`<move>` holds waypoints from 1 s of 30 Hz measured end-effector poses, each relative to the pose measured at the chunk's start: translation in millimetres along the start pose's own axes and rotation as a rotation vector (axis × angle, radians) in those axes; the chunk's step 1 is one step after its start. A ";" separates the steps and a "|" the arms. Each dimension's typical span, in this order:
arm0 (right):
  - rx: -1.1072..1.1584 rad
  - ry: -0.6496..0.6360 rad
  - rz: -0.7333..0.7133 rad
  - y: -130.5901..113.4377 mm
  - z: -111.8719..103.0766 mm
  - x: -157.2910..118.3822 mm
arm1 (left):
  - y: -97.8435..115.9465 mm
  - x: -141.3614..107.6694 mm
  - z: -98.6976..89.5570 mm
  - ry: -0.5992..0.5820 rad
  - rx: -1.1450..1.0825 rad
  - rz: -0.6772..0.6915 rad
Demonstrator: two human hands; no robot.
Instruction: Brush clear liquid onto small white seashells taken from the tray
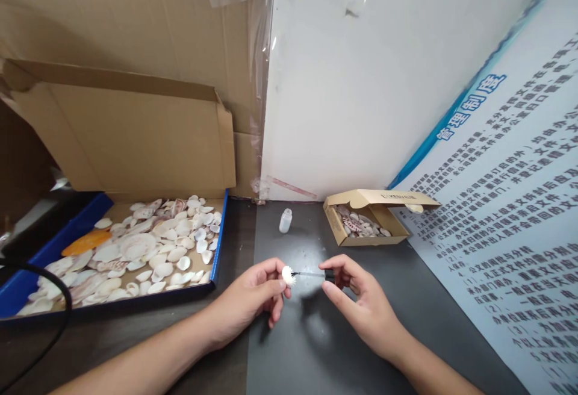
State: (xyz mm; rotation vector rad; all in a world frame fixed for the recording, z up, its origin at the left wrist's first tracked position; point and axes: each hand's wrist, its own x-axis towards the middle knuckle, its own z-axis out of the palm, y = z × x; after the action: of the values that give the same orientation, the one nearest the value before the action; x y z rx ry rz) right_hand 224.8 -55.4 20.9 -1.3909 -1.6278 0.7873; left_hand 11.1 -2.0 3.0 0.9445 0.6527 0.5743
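Observation:
Between the thumb and fingers of my left hand (264, 289) is a small white shell piece (288, 275) with a fringed edge. My right hand (354, 292) pinches the black cap of a brush applicator (311, 274), whose thin stem points left. The dark brush tip meets the white piece or lies just in front of it; I cannot tell which. Beyond both hands, a small uncapped bottle (285, 221) stands on the dark table, with pale contents.
An open blue-edged cardboard box (215, 256) full of shells lies at the left. A smaller carton (371, 240) with more shells stands at the back right. A black cable (67, 298) loops at the left edge. A printed poster (497, 202) leans along the right side.

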 end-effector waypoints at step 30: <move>0.127 -0.056 -0.014 4.1 -0.7 -5.3 | -7.0 1.5 -7.1 -0.075 0.081 0.018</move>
State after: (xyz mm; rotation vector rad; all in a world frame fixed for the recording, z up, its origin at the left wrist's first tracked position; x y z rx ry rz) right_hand 227.5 -59.8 16.7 -1.2774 -1.5991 0.9128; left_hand 8.1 -0.4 -6.5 1.0443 0.6043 0.5290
